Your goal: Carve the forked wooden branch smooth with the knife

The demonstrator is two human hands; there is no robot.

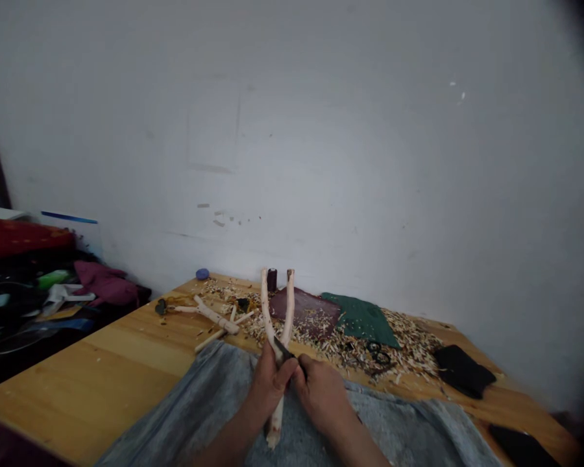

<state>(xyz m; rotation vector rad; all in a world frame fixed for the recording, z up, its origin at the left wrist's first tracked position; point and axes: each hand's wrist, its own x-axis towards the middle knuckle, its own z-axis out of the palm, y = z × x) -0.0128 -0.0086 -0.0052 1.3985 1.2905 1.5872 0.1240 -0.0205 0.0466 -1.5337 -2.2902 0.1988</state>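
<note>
A pale, peeled forked stick [276, 318] stands upright over a grey cloth [214, 389] at the table's near edge. My left hand [268, 384] is closed round its stem just below the fork. My right hand [321, 389] is closed on a dark knife [286, 354], whose blade rests against the stick at the fork. The stem's lower end pokes out beneath my hands.
Wood shavings [409, 340] cover the far part of the wooden table [102, 370], with other peeled sticks [217, 318], maroon [306, 308] and green [363, 318] pieces of material, scissors [377, 353], a dark spool [272, 279] and black items [462, 370]. Clutter lies at the left [53, 285].
</note>
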